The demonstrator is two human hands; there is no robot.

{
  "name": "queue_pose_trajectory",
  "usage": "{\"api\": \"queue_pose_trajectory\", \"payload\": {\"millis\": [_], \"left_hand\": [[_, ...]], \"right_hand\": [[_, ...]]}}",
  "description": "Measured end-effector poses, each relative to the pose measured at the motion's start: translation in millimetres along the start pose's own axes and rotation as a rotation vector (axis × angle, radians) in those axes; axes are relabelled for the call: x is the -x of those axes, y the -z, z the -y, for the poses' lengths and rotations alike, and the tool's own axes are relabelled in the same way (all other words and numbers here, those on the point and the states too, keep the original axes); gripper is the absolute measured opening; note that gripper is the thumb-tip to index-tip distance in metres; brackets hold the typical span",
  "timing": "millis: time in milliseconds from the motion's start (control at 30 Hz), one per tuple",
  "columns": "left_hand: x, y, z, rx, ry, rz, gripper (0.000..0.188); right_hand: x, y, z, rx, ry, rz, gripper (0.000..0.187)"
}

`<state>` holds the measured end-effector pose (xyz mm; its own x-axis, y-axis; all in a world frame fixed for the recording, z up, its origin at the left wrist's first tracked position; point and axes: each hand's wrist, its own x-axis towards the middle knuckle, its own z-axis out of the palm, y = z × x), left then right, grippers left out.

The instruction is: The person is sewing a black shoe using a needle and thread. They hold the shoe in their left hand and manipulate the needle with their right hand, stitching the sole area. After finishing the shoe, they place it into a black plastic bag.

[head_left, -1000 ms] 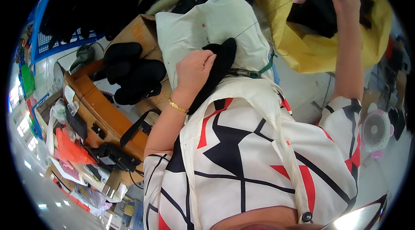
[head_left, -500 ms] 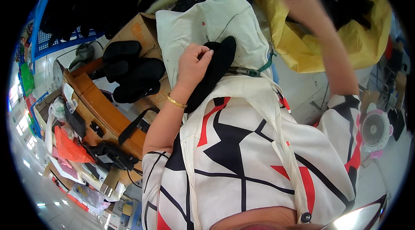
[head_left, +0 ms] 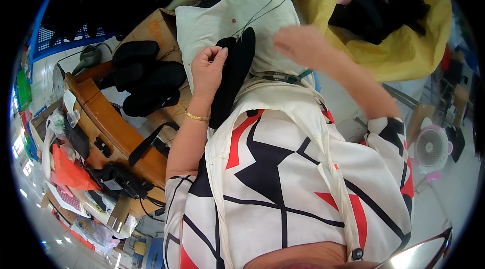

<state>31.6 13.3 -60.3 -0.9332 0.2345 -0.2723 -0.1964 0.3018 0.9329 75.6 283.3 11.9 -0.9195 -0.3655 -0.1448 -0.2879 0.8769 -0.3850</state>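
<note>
My left hand (head_left: 207,69), with a gold bangle at the wrist, is closed on the edge of a long black cloth shoe (head_left: 235,74) and holds it upright over my lap. Dark thread (head_left: 260,11) rises from the shoe's tip and loops across a white cloth-covered cushion (head_left: 212,24). To the right of the shoe, apart from it, my right hand (head_left: 299,45) has its fingers curled together, slightly blurred; whatever is in them is too small to make out. Beside the shoe, a pair of dark-handled pliers or snips (head_left: 277,77) lies on the cushion's near edge.
Several black shoes (head_left: 146,77) sit at the left by a cardboard box (head_left: 154,31) and a wooden table edge (head_left: 108,112). A yellow bag (head_left: 404,69) with dark items stands at the far right. A white fan (head_left: 432,147) is on the right.
My right hand has come down and left from above the yellow bag towards the shoe. The thread now lies in a loop over the cushion. My left hand keeps its hold.
</note>
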Motion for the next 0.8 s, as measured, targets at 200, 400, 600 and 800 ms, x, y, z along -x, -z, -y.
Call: {"api": "queue_pose_trajectory", "payload": {"millis": [200, 400, 600, 800], "left_hand": [[2.6, -12.3, -9.6, 0.104, 0.097, 0.046, 0.014], [8.7, -10.0, -22.1, 0.336, 0.302, 0.068, 0.012], [9.3, -14.3, -19.8, 0.387, 0.324, 0.059, 0.013], [11.0, -13.5, -23.2, 0.397, 0.335, 0.053, 0.014]], "right_hand": [[32.0, -59.6, 35.1, 0.137, 0.078, 0.084, 0.018], [28.2, 9.8, 42.3, -0.285, -0.21, 0.397, 0.023], [4.6, 13.2, 60.0, -0.323, -0.126, -0.05, 0.03], [-24.5, -6.6, 72.4, 0.057, -0.121, 0.085, 0.03]]}}
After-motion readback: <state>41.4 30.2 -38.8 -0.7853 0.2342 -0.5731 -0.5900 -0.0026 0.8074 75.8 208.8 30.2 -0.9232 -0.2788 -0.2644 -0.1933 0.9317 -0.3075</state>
